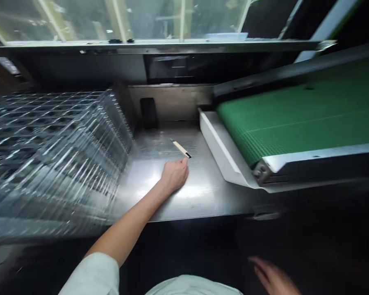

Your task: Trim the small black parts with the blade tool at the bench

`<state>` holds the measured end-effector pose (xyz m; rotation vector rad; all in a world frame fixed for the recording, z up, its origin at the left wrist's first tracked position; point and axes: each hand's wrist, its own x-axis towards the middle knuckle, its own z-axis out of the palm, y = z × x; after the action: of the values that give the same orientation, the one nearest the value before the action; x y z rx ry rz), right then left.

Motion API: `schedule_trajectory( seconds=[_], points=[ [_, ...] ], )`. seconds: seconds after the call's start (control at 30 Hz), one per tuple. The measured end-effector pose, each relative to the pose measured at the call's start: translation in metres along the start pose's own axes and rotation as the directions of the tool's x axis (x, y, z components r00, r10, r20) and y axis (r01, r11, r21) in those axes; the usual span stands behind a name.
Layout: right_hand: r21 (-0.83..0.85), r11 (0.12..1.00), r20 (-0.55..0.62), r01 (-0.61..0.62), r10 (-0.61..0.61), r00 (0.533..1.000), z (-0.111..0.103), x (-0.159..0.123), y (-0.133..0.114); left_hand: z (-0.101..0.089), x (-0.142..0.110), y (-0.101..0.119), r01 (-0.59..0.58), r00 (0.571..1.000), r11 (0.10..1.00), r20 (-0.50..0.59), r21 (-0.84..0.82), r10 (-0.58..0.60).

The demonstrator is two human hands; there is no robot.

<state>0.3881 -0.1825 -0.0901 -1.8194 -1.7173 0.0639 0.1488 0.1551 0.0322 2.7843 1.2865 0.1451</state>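
My left hand (174, 175) rests on the steel table (203, 192), fingers curled under, its knuckles just short of a small cream-handled knife (181, 148) that lies on the metal. The hand does not touch the knife and nothing shows in it. My right hand (272, 276) hangs low at the bottom right, below the table edge, smeared by motion, with fingers that look stretched out and nothing in them.
A tall stack of clear plastic trays (49, 159) fills the left of the table. A green conveyor belt (301, 114) with a white lip (217, 143) slopes in from the right. A steel back wall and a window ledge (160, 45) lie beyond.
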Motion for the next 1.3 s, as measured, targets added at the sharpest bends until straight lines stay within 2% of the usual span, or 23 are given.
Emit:
schedule_trajectory(
  seconds=[0.03, 0.1, 0.17, 0.2, 0.23, 0.3, 0.33, 0.37, 0.4, 0.47, 0.5, 0.53, 0.57, 0.63, 0.7, 0.73, 0.8, 0.87, 0.97, 1.07, 1.2, 1.3],
  points=[
    [-0.006, 0.999, 0.023, 0.037, -0.037, 0.999, -0.008, 0.01, -0.003, -0.003, 0.0, 0.0, 0.008, 0.999, 0.999, 0.045, 0.037, -0.01],
    [-0.016, 0.993, 0.115, 0.116, -0.114, 0.987, -0.03, 0.04, -0.026, -0.009, 0.003, -0.001, 0.0, 0.995, 0.996, 0.097, 0.088, -0.008],
    [0.003, 0.976, 0.189, 0.218, -0.215, 0.958, -0.05, 0.076, -0.067, -0.012, 0.007, 0.0, -0.038, 0.992, 0.993, 0.124, 0.114, 0.024],
    [0.057, 0.941, 0.184, 0.334, -0.339, 0.923, -0.056, 0.096, -0.09, -0.013, 0.009, 0.0, -0.058, 0.991, 0.991, 0.129, 0.121, 0.042],
    [0.105, 0.894, 0.173, 0.436, -0.448, 0.877, -0.057, 0.115, -0.111, -0.013, 0.011, 0.0, -0.074, 0.99, 0.99, 0.128, 0.122, 0.058],
    [0.125, 0.784, 0.073, 0.608, -0.618, 0.782, -0.048, 0.156, -0.145, -0.011, 0.014, -0.002, -0.082, 0.992, 0.992, 0.106, 0.101, 0.071],
    [0.132, 0.736, 0.005, 0.664, -0.67, 0.742, -0.037, 0.178, -0.155, -0.01, 0.015, -0.005, -0.075, 0.994, 0.995, 0.086, 0.071, 0.069],
    [0.169, 0.705, -0.08, 0.688, -0.686, 0.723, -0.024, 0.201, -0.161, -0.008, 0.017, -0.008, -0.067, 0.996, 0.997, 0.061, 0.024, 0.065],
    [0.243, 0.699, -0.168, 0.672, -0.652, 0.739, -0.01, 0.226, -0.164, -0.007, 0.018, -0.011, -0.056, 0.998, 0.997, 0.027, -0.046, 0.058],
    [0.455, 0.741, -0.252, 0.494, -0.425, 0.869, 0.02, 0.276, -0.161, -0.003, 0.021, -0.019, -0.033, 0.997, 0.961, -0.077, -0.274, 0.012],
    [0.513, 0.767, -0.275, 0.385, -0.278, 0.92, 0.034, 0.3, -0.157, -0.001, 0.023, -0.023, -0.021, 0.99, 0.901, -0.132, -0.433, -0.04],
    [0.53, 0.792, -0.291, 0.303, -0.166, 0.942, 0.046, 0.322, -0.153, 0.0, 0.025, -0.028, -0.007, 0.977, 0.794, -0.173, -0.607, -0.123],
    [0.495, 0.83, -0.299, 0.257, -0.115, 0.947, 0.058, 0.341, -0.147, 0.001, 0.028, -0.032, 0.008, 0.957, 0.635, -0.178, -0.773, -0.228],
    [0.282, 0.923, -0.309, 0.262, -0.171, 0.936, 0.078, 0.368, -0.134, 0.0, 0.032, -0.042, 0.006, 0.914, 0.222, -0.085, -0.975, -0.396],
    [0.099, 0.953, -0.262, 0.286, -0.253, 0.931, 0.094, 0.381, -0.119, -0.002, 0.034, -0.052, -0.037, 0.885, -0.144, 0.034, -0.989, -0.464],
    [0.026, 0.963, -0.224, 0.269, -0.257, 0.94, 0.101, 0.384, -0.111, -0.004, 0.034, -0.056, -0.072, 0.879, -0.274, 0.068, -0.959, -0.472],
    [-0.093, 0.976, -0.143, 0.195, -0.207, 0.968, 0.111, 0.385, -0.098, -0.007, 0.033, -0.062, -0.139, 0.874, -0.45, 0.104, -0.882, -0.475],
    [-0.206, 0.967, -0.069, 0.148, -0.165, 0.984, 0.118, 0.383, -0.09, -0.01, 0.031, -0.064, -0.164, 0.881, -0.56, 0.135, -0.812, -0.454],
    [-0.243, 0.951, 0.008, 0.193, -0.197, 0.98, 0.12, 0.379, -0.086, -0.01, 0.029, -0.065, -0.133, 0.904, -0.654, 0.18, -0.745, -0.388],
    [-0.22, 0.932, 0.06, 0.288, -0.282, 0.958, 0.118, 0.374, -0.089, -0.01, 0.028, -0.066, -0.094, 0.914, -0.69, 0.213, -0.718, -0.346],
    [-0.19, 0.912, 0.091, 0.365, -0.353, 0.931, 0.114, 0.369, -0.094, -0.01, 0.027, -0.069, -0.081, 0.925, -0.667, 0.194, -0.74, -0.328],
    [-0.195, 0.92, 0.115, 0.341, -0.324, 0.939, 0.114, 0.366, -0.096, -0.01, 0.025, -0.068, -0.075, 0.937, -0.62, 0.158, -0.781, -0.313]
  ],
)
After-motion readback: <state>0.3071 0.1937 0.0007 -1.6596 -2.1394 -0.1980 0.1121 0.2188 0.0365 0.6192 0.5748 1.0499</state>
